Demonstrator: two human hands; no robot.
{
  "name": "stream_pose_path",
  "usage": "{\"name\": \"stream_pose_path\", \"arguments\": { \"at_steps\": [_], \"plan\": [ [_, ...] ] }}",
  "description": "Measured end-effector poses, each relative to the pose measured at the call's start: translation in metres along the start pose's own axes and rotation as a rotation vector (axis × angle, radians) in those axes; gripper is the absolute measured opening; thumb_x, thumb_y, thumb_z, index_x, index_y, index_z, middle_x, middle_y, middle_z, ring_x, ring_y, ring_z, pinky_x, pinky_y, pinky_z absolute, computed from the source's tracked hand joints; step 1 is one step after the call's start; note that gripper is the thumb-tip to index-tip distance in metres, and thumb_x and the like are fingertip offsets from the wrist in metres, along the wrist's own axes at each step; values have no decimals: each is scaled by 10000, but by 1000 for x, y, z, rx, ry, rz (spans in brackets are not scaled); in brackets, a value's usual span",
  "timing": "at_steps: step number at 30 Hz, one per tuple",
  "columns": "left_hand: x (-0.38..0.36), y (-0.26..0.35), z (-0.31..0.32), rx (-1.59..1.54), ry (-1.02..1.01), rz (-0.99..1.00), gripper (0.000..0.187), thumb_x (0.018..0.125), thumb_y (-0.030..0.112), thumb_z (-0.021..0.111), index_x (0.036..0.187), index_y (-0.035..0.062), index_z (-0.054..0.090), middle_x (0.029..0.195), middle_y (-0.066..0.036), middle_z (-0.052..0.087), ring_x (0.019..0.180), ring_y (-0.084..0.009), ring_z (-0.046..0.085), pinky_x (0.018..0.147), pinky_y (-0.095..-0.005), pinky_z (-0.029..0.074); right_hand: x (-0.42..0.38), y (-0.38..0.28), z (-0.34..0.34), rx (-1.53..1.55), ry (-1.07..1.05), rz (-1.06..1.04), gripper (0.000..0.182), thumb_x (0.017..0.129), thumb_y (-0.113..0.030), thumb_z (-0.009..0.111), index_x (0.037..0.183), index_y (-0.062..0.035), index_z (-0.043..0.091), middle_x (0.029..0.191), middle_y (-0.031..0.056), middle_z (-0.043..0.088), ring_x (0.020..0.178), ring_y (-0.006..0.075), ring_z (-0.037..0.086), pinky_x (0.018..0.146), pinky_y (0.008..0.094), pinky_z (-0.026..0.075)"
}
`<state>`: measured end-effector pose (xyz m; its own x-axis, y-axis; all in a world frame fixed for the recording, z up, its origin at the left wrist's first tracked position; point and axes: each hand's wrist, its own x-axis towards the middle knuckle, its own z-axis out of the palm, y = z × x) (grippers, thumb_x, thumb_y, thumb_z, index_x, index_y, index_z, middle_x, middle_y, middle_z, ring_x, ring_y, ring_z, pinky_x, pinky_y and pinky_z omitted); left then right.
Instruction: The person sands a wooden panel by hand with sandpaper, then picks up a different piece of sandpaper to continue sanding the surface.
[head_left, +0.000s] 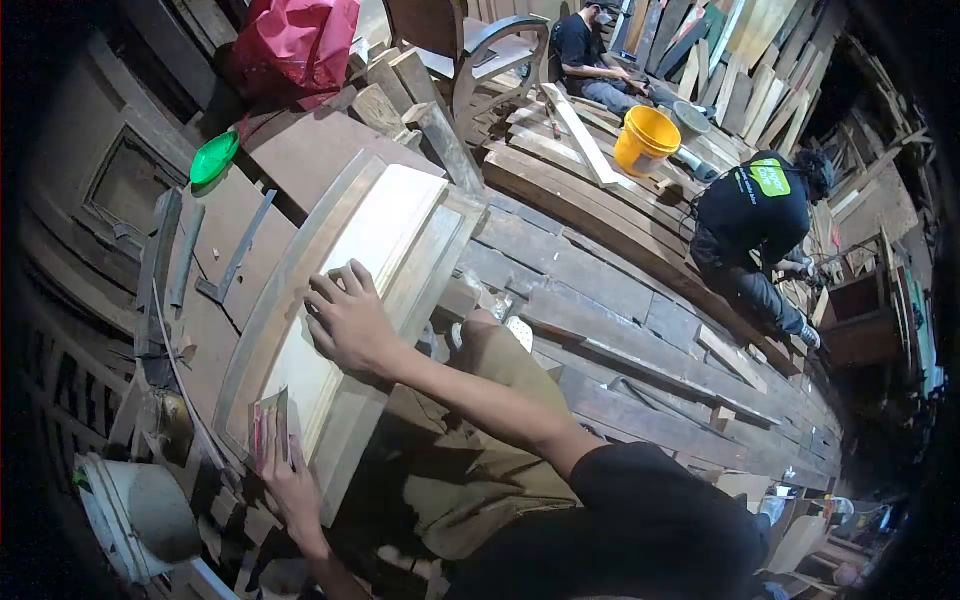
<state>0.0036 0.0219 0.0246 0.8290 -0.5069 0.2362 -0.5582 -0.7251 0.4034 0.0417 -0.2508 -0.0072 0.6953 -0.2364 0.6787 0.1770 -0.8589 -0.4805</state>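
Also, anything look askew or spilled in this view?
One thing: the white board by the yellow bucket sits askew, slanting across the line of the planks around it. No spill or damage stands out on the pale panel under the right hand.

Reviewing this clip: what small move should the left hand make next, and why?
Probably slide the left hand lightly along the pale panel: its fingers lie on a red-and-grey piece at the panel's lower end, while the right hand rests spread farther up, perhaps steadying it.
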Motion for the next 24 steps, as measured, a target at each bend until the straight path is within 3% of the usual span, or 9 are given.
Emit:
{"name": "stream_pose_path", "arguments": {
  "at_steps": [5,8,16,19,24],
  "plan": [
    [-1,-7,1,16,-21,14,407,1080,117,485,1414,-95,580,1524,-253,539,1465,-419,455,1226,-512,336,1,-2,-3,19,5,8,365,904,-256,641,1193,-33,645,1275,131,614,1159,329,546,1155,546,334],
    [-2,-9,2,13,-28,-1,405,1081,116,488,1413,-98,579,1529,-253,535,1474,-407,450,1236,-507,332,1,-1,-2,66,-50,26,385,935,-237,619,1253,-20,625,1218,166,613,1210,364,535,1200,614,285],
    [0,2,0,1,-10,-39,402,1085,113,479,1426,-74,580,1542,-230,531,1470,-392,460,1237,-505,343,1,-3,-5,60,-31,13,375,930,-236,616,1233,-15,615,1216,167,602,1198,370,530,1196,623,288],
    [2,10,-4,-32,-16,-56,399,1082,109,481,1415,-84,585,1538,-239,532,1472,-397,457,1237,-500,340,1,-2,-5,5,-44,16,354,916,-258,643,1188,-32,645,1299,135,605,1175,333,543,1174,560,316],
    [1,3,-1,-14,-12,-17,395,1076,102,486,1394,-107,591,1528,-252,536,1468,-410,456,1236,-495,333,0,-1,-2,51,-50,15,366,945,-232,605,1245,-24,605,1213,163,597,1200,365,535,1191,624,295]
  ]
}}
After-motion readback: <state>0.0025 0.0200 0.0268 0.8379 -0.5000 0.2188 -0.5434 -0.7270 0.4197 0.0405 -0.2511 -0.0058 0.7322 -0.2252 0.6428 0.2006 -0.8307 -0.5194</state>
